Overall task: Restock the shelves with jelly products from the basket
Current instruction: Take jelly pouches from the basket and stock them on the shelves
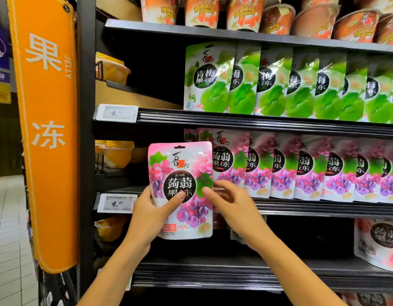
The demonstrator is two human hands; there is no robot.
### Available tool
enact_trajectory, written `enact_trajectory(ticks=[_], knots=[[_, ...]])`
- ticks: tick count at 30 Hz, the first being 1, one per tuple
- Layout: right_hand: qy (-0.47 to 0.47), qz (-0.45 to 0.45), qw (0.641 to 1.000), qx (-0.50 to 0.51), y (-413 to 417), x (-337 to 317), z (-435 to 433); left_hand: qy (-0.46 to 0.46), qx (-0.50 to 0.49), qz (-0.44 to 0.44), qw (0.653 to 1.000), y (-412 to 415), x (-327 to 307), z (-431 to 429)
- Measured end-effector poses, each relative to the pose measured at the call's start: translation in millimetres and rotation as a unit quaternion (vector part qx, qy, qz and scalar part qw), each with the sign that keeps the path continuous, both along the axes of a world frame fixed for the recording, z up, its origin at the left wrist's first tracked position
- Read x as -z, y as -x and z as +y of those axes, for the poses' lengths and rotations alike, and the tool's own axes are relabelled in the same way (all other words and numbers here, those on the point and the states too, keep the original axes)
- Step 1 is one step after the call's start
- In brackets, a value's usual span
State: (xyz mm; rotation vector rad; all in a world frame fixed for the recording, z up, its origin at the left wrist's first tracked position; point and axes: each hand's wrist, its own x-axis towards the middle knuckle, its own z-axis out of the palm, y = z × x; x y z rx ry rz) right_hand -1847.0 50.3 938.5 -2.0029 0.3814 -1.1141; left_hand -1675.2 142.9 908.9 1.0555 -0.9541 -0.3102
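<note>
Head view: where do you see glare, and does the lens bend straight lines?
In the head view, glare streaks the green pouches; the shelf edges slope and curve toward the right, and the orange sign bows, a wide-angle effect; the held purple pouch is sharp, with a small shine near its top.

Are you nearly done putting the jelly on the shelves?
Done: green pouches and purple pouches stand in rows on two shelves. In hand: the left hand and right hand hold one grape pouch in front of the purple row. Left: gaps left of both rows and on the bottom shelf. The basket is out of view, so what remains is unclear.
</note>
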Motion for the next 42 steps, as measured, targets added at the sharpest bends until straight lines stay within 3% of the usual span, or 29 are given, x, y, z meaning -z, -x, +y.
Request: enact_trajectory(ticks=[3, 8, 11, 14, 17, 23, 27, 32, 42], knots=[[-0.075, -0.033, 0.995, -0.061, -8.8, 0.9, 5.5, 0.001, -0.013, -0.008, 1.0, 4.5, -4.5, -7.9], [-0.137, -0.094, 0.986, 0.02, -14.4, -16.7, -4.5, 0.041, -0.051, 0.007, 0.998, 7.0, -14.1, -8.9], [-0.123, -0.099, 0.986, 0.049, -20.6, -29.8, -14.8, 0.057, -0.175, -0.149, 0.972, 9.7, -7.4, -2.5], [-0.069, -0.107, 0.988, 0.089, -31.8, -39.8, -21.2, 0.048, -0.237, -0.342, 0.908, 17.7, 1.5, -0.9], [-0.038, -0.125, 0.981, 0.14, -45.3, -41.9, -24.3, -0.036, -0.264, -0.427, 0.864, 24.8, 8.3, -9.6], [0.004, -0.077, 0.987, 0.141, -47.7, -25.0, -24.4, -0.124, -0.275, -0.479, 0.824, 22.7, 26.2, -26.7], [0.045, -0.034, 0.973, 0.226, -37.2, -18.9, -30.9, -0.117, -0.284, -0.495, 0.813, 21.0, 31.1, -30.0], [0.097, 0.088, 0.935, 0.328, -28.1, -4.4, -27.7, -0.122, -0.293, -0.495, 0.809, 20.7, 30.7, -33.3], [0.12, 0.079, 0.914, 0.379, -37.5, -2.0, -31.4, -0.142, -0.311, -0.516, 0.786, 25.8, 25.0, -37.4]])
